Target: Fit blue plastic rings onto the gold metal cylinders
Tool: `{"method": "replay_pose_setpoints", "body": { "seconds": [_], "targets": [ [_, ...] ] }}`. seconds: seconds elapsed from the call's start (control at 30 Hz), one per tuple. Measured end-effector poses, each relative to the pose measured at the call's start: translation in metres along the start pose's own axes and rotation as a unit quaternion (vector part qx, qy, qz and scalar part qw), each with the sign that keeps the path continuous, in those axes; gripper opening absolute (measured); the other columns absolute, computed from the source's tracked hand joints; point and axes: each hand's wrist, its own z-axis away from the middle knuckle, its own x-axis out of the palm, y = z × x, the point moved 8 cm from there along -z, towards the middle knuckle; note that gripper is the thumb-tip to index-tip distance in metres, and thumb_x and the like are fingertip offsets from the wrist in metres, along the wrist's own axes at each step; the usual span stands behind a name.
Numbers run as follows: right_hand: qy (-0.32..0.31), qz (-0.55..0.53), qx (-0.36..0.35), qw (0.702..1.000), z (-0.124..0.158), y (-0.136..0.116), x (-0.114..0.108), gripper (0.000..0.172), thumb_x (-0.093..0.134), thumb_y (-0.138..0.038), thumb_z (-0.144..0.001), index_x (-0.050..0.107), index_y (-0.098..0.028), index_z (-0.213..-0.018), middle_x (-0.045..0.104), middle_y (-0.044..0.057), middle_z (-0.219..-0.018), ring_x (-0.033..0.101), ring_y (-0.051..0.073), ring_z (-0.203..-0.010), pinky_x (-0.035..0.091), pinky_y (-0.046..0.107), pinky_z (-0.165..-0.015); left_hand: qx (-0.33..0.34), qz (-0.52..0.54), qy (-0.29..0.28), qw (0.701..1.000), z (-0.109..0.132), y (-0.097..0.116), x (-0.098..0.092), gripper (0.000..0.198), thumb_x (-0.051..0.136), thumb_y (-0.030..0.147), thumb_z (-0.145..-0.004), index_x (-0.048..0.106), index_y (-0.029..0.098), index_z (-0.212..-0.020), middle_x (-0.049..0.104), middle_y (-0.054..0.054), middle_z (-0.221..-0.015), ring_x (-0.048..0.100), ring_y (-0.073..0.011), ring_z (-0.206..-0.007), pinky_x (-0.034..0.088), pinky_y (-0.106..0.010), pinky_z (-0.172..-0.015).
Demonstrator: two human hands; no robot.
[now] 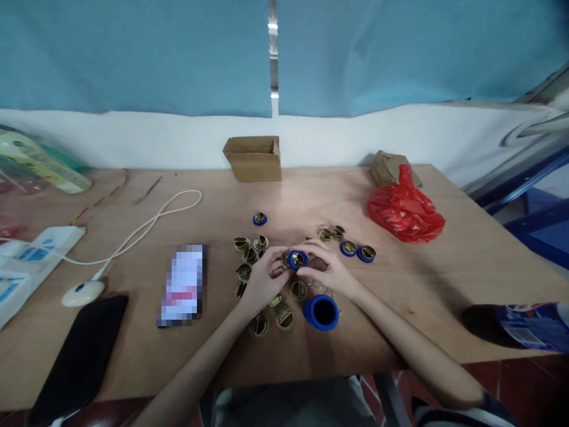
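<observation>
My left hand (263, 279) and my right hand (326, 267) meet over the middle of the wooden table (466, 261). Together their fingertips pinch a small blue ring with a brass insert (297, 260). Several loose brass round parts (249, 256) lie scattered under and to the left of my hands. A larger blue cap (321, 312) stands open-side up just in front of my right hand. Two blue-ringed pieces (358, 251) lie to the right, and another one (260, 219) lies further back.
A small open cardboard box (253, 157) stands at the back wall. A red plastic bag (405, 210) and a brown packet (387, 166) lie back right. A phone (183, 284), a dark phone (82, 353), a white cable with a switch (83, 293) and a power strip (31, 261) lie on the left.
</observation>
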Motion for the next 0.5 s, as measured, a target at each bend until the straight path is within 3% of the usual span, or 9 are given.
{"method": "replay_pose_setpoints", "body": {
  "seconds": [0.23,0.5],
  "targets": [
    [0.011,0.092,-0.055,0.994,0.005,-0.004,0.007,0.044,0.073,-0.041,-0.090,0.065,-0.028,-0.132,0.058,0.010,-0.123,0.059,0.025,-0.117,0.051,0.044,-0.102,-0.049,0.047,-0.035,0.997,0.003,-0.001,0.008,0.054,0.082,0.013,-0.072,0.053,0.020,-0.118,0.073,-0.011,-0.120,0.074,-0.0211,-0.105,0.058,-0.028,-0.089],
    [0.008,0.137,-0.061,0.989,0.005,-0.006,0.000,0.049,0.075,-0.042,-0.088,0.063,-0.033,-0.135,0.056,0.009,-0.128,0.056,0.027,-0.121,0.050,0.050,-0.103,-0.070,0.136,-0.057,0.987,0.005,0.008,0.006,0.054,0.080,0.021,-0.081,0.055,0.020,-0.129,0.072,-0.013,-0.124,0.070,-0.0227,-0.114,0.054,-0.030,-0.096]
  ]
}}
